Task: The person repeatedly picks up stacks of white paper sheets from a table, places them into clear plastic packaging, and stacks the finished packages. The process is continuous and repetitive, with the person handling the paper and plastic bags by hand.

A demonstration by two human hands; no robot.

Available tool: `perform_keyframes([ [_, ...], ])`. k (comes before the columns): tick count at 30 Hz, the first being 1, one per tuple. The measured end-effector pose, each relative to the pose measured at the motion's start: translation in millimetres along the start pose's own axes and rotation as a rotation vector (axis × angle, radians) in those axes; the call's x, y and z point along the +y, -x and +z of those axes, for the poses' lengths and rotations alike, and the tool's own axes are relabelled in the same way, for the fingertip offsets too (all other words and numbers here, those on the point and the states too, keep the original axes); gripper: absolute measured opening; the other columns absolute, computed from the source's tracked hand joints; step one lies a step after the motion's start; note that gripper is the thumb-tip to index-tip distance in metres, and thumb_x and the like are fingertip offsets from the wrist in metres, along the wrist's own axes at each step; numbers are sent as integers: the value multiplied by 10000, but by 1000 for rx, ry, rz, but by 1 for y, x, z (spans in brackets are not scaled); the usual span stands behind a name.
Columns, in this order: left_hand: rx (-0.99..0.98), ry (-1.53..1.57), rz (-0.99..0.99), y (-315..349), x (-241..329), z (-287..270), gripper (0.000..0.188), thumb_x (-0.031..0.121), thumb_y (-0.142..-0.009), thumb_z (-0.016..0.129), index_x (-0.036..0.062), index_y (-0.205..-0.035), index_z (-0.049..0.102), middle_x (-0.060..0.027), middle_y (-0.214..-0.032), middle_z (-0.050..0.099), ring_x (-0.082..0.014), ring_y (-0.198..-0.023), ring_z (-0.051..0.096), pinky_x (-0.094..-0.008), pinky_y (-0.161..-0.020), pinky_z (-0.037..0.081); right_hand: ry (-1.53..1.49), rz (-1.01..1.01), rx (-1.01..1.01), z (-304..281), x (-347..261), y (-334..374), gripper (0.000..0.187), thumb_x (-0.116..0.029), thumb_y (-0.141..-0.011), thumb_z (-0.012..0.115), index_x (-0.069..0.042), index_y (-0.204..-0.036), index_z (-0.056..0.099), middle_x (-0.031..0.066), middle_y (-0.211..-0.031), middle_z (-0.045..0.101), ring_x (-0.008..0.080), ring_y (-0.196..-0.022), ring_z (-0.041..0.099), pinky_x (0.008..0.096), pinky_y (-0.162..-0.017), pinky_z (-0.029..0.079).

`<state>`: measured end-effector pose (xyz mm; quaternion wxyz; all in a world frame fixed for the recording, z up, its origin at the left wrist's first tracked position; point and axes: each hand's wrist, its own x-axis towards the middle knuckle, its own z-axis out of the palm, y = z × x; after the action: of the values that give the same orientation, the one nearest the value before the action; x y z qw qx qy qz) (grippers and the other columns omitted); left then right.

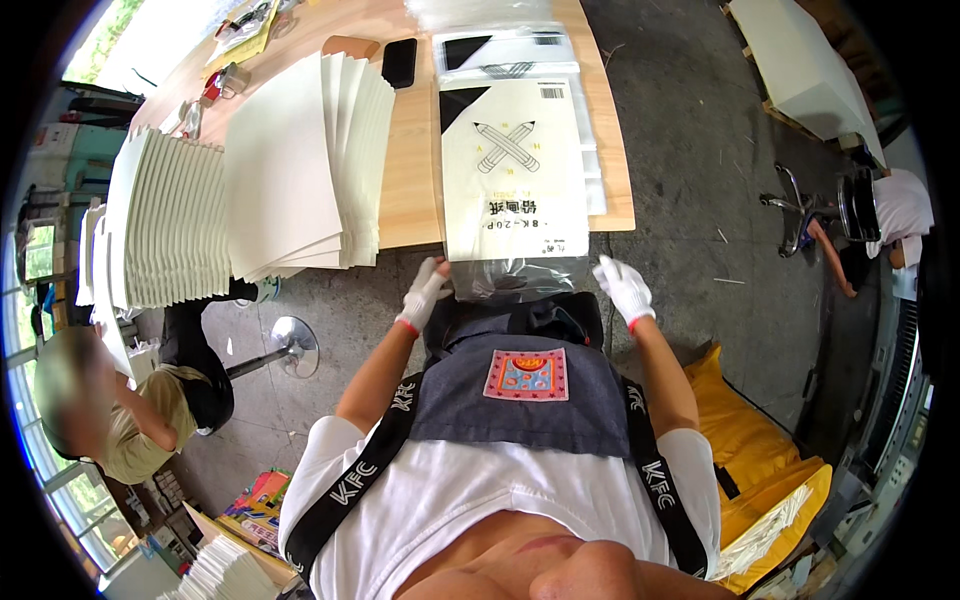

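Observation:
A pack of drawing paper (515,180) with crossed pencils and a black corner on its cover lies in a clear plastic bag (520,278). The bag's loose end hangs over the table's near edge, towards my apron. My left hand (427,292), in a white glove with bare fingertips showing, is at the left edge of that loose end, fingers stretched forward. Whether they touch the plastic is unclear. On the other side my right hand (625,289), also gloved, is held open just right of the bag, apart from it. More bagged packs (505,50) lie beneath and beyond the top one.
Fanned white paper stacks (285,165) cover the wooden table's (410,200) left part, with a black phone (399,63) behind them. One person (150,410) sits at left, another (900,215) is far right. A yellow sack (745,440) stands near my right side.

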<state>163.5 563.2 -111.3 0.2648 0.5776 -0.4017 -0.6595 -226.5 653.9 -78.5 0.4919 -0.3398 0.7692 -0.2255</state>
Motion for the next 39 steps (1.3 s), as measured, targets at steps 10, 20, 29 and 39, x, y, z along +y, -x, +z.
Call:
perform_keyframes([
  [10, -80, -471, 432, 43, 221, 109, 210, 237, -948, 593, 30, -931, 623, -101, -741, 632, -183, -685, 611, -338, -641, 482, -1041, -75, -500, 43, -6, -38, 298, -215, -1002, 532, 11, -1196, 556, 114, -1126, 659, 203, -1005, 642, 335, -887, 525],
  [20, 91, -479, 1410, 52, 365, 130, 219, 86, -777, 715, 77, -678, 521, -72, -639, 537, -260, -579, 559, -355, -540, 449, -967, -575, -382, -38, -208, -87, 374, -196, -1001, 520, -31, -1336, 498, 63, -1223, 607, 135, -1038, 604, 308, -888, 512],
  [29, 416, 90, 1444, -101, 559, 80, 333, 242, -951, 648, 55, -730, 485, 67, -650, 379, -36, -625, 317, -224, -530, 278, -916, -1127, -60, -167, -469, -185, 320, -202, -973, 601, 13, -1210, 590, 35, -1101, 651, 85, -974, 575, 240, -854, 457],
  [39, 498, 33, 990, -382, 564, 20, 258, 238, -928, 586, 26, -794, 525, -32, -682, 478, -121, -661, 439, -296, -614, 389, -580, -837, 212, -144, -540, -385, 373, -280, -922, 634, -60, -1224, 633, 46, -1099, 662, 128, -1010, 569, 256, -875, 433],
])
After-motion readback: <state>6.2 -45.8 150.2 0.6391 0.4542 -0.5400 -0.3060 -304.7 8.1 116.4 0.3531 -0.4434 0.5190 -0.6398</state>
